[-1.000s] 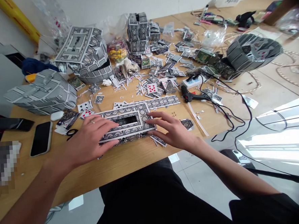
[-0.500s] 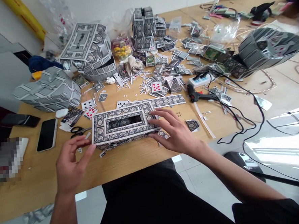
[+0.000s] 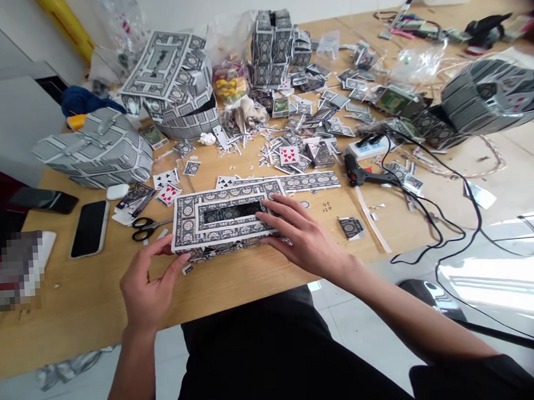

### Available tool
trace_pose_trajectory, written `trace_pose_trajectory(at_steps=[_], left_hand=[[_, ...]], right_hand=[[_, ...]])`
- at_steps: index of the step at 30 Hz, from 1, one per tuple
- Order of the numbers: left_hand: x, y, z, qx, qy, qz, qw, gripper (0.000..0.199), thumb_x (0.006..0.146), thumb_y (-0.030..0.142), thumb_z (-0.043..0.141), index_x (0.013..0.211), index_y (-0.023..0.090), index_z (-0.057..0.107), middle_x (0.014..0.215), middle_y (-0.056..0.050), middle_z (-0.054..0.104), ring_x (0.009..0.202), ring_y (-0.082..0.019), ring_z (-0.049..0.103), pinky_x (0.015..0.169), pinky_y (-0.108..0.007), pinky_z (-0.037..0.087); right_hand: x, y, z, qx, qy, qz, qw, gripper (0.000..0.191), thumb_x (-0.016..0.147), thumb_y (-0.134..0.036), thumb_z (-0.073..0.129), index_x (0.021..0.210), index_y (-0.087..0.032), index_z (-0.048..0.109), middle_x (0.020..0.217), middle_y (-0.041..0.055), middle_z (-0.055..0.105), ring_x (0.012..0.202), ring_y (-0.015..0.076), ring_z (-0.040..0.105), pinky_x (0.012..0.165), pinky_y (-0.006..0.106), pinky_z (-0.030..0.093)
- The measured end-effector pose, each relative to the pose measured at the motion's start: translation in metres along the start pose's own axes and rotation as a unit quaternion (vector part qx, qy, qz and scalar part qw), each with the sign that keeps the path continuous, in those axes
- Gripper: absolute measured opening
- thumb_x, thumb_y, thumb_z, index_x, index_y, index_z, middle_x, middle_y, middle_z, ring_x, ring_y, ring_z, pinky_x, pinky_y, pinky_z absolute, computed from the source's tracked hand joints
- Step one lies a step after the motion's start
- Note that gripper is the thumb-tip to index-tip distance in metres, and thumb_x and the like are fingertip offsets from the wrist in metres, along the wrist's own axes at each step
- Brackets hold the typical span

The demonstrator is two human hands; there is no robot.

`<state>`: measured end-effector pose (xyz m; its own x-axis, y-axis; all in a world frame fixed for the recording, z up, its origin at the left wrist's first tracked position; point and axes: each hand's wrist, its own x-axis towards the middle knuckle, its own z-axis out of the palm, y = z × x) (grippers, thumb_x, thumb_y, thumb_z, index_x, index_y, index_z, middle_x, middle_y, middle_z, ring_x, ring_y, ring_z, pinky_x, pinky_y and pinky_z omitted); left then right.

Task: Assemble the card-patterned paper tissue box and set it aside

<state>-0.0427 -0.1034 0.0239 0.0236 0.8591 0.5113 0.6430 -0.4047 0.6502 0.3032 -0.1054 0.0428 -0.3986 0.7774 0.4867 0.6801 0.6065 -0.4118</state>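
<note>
A long, low box (image 3: 190, 229) covered in grey patterned playing cards lies in front of me, with a rectangular slot in its top. At its left end, my left hand (image 3: 152, 279) pinches the front corner, thumb in front and fingers at the side edge. Over the right end lies my right hand (image 3: 296, 234), its fingers on the top and its thumb against the front side. Behind the box runs a flat strip of joined cards (image 3: 311, 180). Scissors (image 3: 144, 227) rest just left of the box, partly among paper scraps.
A black glue gun (image 3: 367, 173) lies right, near a white power strip (image 3: 367, 147) with trailing black cables. A phone (image 3: 89, 229) is at left. Card-made baskets (image 3: 96, 150), a lidded card container (image 3: 190, 123) and loose cards (image 3: 289, 156) fill the back.
My left hand has moved right and closed onto the box's left corner. My right hand has slid further over the top. The whole view has shifted slightly.
</note>
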Motion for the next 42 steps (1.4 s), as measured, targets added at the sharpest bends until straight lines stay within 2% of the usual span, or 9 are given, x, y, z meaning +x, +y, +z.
trace_pose_trajectory(at_steps=[7, 13, 20, 24, 31, 36, 42], left_hand=[[-0.002, -0.001, 0.005, 0.047, 0.026, 0.108, 0.993, 0.049, 0.088, 0.018, 0.09, 0.133, 0.028, 0.075, 0.104, 0.0, 0.082, 0.083, -0.017, 0.077, 0.085, -0.032, 0.063], [-0.004, -0.001, 0.008, 0.082, 0.049, 0.112, 0.989, 0.041, 0.089, 0.024, 0.09, 0.128, 0.028, 0.077, 0.101, 0.0, 0.083, 0.081, -0.019, 0.078, 0.08, -0.033, 0.063], [-0.002, 0.0, 0.01, 0.102, 0.063, 0.165, 0.979, 0.041, 0.089, 0.021, 0.089, 0.127, 0.026, 0.075, 0.097, -0.001, 0.083, 0.078, -0.019, 0.078, 0.077, -0.034, 0.063], [-0.001, 0.001, 0.011, 0.114, 0.068, 0.17, 0.977, 0.034, 0.09, 0.023, 0.088, 0.122, 0.024, 0.075, 0.096, -0.002, 0.084, 0.076, -0.019, 0.078, 0.075, -0.034, 0.063], [0.0, 0.001, 0.012, 0.112, 0.075, 0.19, 0.973, 0.037, 0.089, 0.021, 0.089, 0.123, 0.024, 0.074, 0.096, -0.002, 0.084, 0.076, -0.018, 0.077, 0.071, -0.032, 0.061], [0.0, -0.001, 0.014, 0.126, 0.077, 0.17, 0.974, 0.031, 0.091, 0.027, 0.089, 0.118, 0.025, 0.074, 0.092, -0.002, 0.083, 0.073, -0.019, 0.077, 0.07, -0.033, 0.062], [-0.006, -0.005, 0.014, 0.101, 0.067, 0.156, 0.98, 0.034, 0.089, 0.026, 0.09, 0.119, 0.025, 0.075, 0.094, -0.002, 0.084, 0.076, -0.019, 0.079, 0.074, -0.035, 0.064]], right_hand=[[0.001, 0.0, -0.002, -0.002, -0.005, -0.004, 1.0, 0.051, 0.105, -0.025, 0.073, 0.154, -0.023, 0.062, 0.156, 0.0172, 0.065, 0.155, 0.037, 0.052, 0.123, 0.065, 0.054], [0.003, 0.001, -0.003, -0.002, -0.005, -0.002, 1.0, 0.053, 0.104, -0.023, 0.074, 0.155, -0.025, 0.062, 0.156, 0.0162, 0.065, 0.154, 0.0371, 0.053, 0.122, 0.066, 0.054], [0.004, -0.001, -0.003, 0.0, -0.007, 0.011, 1.0, 0.056, 0.102, -0.022, 0.076, 0.156, -0.029, 0.062, 0.155, 0.0133, 0.067, 0.152, 0.0376, 0.056, 0.121, 0.068, 0.055], [0.003, -0.001, -0.003, 0.0, 0.003, 0.008, 1.0, 0.056, 0.102, -0.02, 0.076, 0.156, -0.028, 0.063, 0.153, 0.0141, 0.068, 0.15, 0.0378, 0.058, 0.12, 0.067, 0.056], [0.004, -0.001, -0.004, -0.001, 0.006, 0.003, 1.0, 0.054, 0.102, -0.02, 0.076, 0.154, -0.028, 0.065, 0.151, 0.0142, 0.069, 0.148, 0.0373, 0.059, 0.118, 0.066, 0.058], [0.005, 0.001, -0.005, 0.001, 0.001, 0.014, 1.0, 0.059, 0.101, -0.02, 0.076, 0.157, -0.034, 0.062, 0.153, 0.0097, 0.069, 0.148, 0.0367, 0.06, 0.118, 0.067, 0.057], [0.005, 0.001, -0.005, 0.0, 0.0, 0.002, 1.0, 0.058, 0.102, -0.019, 0.075, 0.157, -0.032, 0.062, 0.152, 0.0116, 0.069, 0.149, 0.0363, 0.059, 0.118, 0.066, 0.058]])
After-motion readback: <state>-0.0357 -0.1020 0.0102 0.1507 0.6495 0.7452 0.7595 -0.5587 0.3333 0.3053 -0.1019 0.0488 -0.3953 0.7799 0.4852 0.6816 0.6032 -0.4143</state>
